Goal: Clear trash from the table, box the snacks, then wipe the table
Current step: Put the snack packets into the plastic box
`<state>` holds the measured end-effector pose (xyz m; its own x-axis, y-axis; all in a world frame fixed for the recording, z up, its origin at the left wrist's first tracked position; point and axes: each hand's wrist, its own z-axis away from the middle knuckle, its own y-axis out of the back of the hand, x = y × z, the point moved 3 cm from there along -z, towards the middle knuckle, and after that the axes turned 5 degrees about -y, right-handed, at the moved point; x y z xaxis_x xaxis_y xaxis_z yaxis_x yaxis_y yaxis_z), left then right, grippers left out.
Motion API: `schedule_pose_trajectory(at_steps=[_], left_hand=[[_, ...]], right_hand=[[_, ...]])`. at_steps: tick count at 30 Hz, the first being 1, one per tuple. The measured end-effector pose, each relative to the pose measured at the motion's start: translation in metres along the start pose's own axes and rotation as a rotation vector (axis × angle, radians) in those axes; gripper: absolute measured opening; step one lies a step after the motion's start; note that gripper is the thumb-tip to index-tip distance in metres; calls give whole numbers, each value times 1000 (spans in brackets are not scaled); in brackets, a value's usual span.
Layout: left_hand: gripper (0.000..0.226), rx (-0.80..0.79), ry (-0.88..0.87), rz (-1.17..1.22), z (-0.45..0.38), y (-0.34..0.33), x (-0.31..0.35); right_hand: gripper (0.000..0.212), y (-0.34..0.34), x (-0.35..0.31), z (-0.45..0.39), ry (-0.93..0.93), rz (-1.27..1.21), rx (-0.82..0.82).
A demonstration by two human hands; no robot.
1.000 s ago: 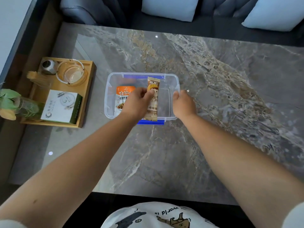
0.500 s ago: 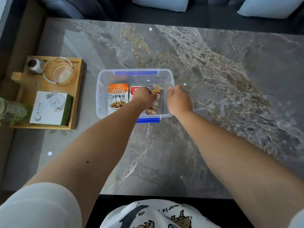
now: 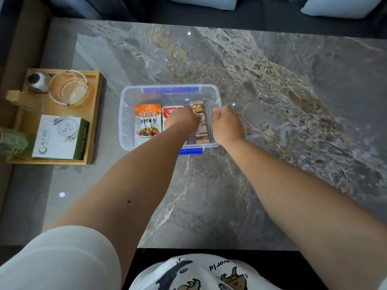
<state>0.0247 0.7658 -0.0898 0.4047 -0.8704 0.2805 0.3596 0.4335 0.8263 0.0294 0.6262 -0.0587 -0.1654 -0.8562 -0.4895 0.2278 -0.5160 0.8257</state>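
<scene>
Three snacks are seen laid in the clear box (image 3: 125, 120): an orange packet (image 3: 148, 120) left of the left hand (image 3: 181, 122), a red packet (image 3: 170, 111) under it, and a brown bar (image 3: 201, 124) touched by its fingers; whether the bar is gripped cannot be told. The box's rim is clasped by the right hand (image 3: 227, 124). No trash is seen on the table (image 3: 272, 101); lidding and wiping are judged left.

Three snack packets (image 3: 148, 120) lie side by side in box (image 3: 125, 114).

Both bare forearms are reaching forward toward the clear box (image 3: 125, 114). The left hand (image 3: 181, 122) is dipping inside the box, knuckles up and fingers curled down out of sight. The right hand (image 3: 227, 125) is gripping the box's right rim, thumb hooked over the edge, wrist just outside it.
</scene>
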Motion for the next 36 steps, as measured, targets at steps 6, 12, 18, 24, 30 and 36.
schedule_pose_trajectory(at_steps=[6,12,18,24,30,36], left_hand=[[41,0,-28,-28,8,5,-1],[37,81,-165,46,31,31,-13],[29,198,-283,7,87,44,-42],[55,219,-316,-234,135,38,-74],[73,288,-504,-399,156,44,-61],[78,299,-745,-491,172,32,-17]], right_hand=[[40,0,0,-1,-2,18,8],[43,4,-2,-1,-31,33,-35],[40,12,-2,9,22,-86,-274],[74,37,13,41,85,85,-282],[73,60,30,100,329,385,-23],[77,71,55,144,325,512,81]])
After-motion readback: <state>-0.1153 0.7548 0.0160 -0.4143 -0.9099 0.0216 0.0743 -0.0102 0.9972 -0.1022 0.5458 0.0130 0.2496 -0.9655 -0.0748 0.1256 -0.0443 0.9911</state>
